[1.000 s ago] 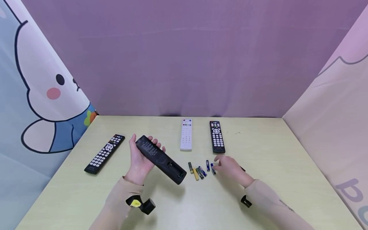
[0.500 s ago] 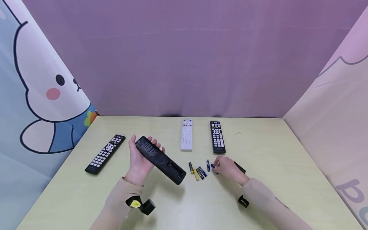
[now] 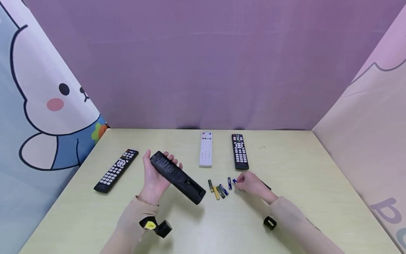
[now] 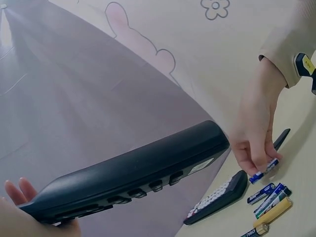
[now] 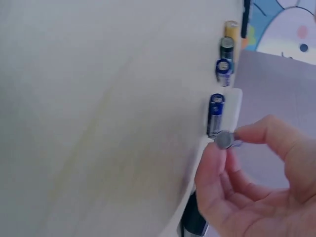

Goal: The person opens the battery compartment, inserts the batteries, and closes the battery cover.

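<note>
My left hand (image 3: pixel 154 183) holds a black remote control (image 3: pixel 176 173) above the table, its back facing up and its battery compartment (image 3: pixel 192 187) uncovered. No battery shows in that compartment. Thumb and fingertips of my right hand (image 3: pixel 252 184) pinch a blue battery (image 4: pixel 265 171), whose flat end faces the right wrist camera. Another blue battery (image 5: pixel 216 114) lies on the table just beyond the pinched one. Further left is a loose group of several batteries, among them a yellow battery (image 3: pixel 216 193). The left wrist view shows the held remote side-on, buttons downward.
A white remote (image 3: pixel 205 149) and a black remote (image 3: pixel 239 151) lie toward the back of the table (image 3: pixel 304 169). Another black remote (image 3: pixel 116 170) rests at the left. A thin dark piece (image 3: pixel 266 185) lies behind my right hand. Printed cloth walls surround the table.
My right hand's fingers have closed on the rightmost blue battery, which has tilted from its earlier lie. The left hand and its remote have stayed nearly still.
</note>
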The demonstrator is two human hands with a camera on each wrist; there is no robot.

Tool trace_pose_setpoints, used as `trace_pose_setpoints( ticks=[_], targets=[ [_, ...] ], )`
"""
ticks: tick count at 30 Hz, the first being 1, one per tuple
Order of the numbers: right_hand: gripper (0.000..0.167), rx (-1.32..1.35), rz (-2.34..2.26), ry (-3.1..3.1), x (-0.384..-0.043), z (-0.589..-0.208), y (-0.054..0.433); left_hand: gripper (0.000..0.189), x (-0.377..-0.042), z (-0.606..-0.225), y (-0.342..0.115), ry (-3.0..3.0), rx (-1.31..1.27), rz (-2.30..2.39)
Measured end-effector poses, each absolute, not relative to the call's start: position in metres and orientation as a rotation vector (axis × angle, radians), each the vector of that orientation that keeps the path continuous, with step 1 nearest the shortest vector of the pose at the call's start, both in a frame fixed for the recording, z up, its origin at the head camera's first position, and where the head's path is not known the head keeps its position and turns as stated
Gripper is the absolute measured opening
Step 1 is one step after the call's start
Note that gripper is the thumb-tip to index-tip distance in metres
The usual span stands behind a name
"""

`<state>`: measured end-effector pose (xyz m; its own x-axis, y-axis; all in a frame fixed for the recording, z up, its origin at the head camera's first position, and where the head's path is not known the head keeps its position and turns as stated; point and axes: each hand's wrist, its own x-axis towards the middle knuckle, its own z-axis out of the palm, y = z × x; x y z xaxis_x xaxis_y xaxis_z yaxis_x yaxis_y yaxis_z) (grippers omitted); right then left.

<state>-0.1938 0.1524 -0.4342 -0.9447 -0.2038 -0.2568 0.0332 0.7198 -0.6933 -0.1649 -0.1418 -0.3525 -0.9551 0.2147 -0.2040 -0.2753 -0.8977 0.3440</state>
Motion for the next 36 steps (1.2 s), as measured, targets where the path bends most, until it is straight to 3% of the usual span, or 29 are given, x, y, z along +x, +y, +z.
trace_pose_setpoints(
  ticks=[9,22,36],
  targets=[
    [0.021,-0.376,-1.477,2.401,-0.187,-0.418,0.157,0.049,-0.167,-0.351,-0.14,0.547,-0.24,2.825],
    [0.034,-0.63,-1.7,2.247,-0.164,-0.389,0.147,0.048,-0.168,-0.349,-0.135,0.516,-0.282,2.845],
    [0.032,-0.619,-1.828,2.21,-0.153,-0.378,0.137,0.047,-0.165,-0.347,-0.13,0.472,-0.226,2.854]
  ],
)
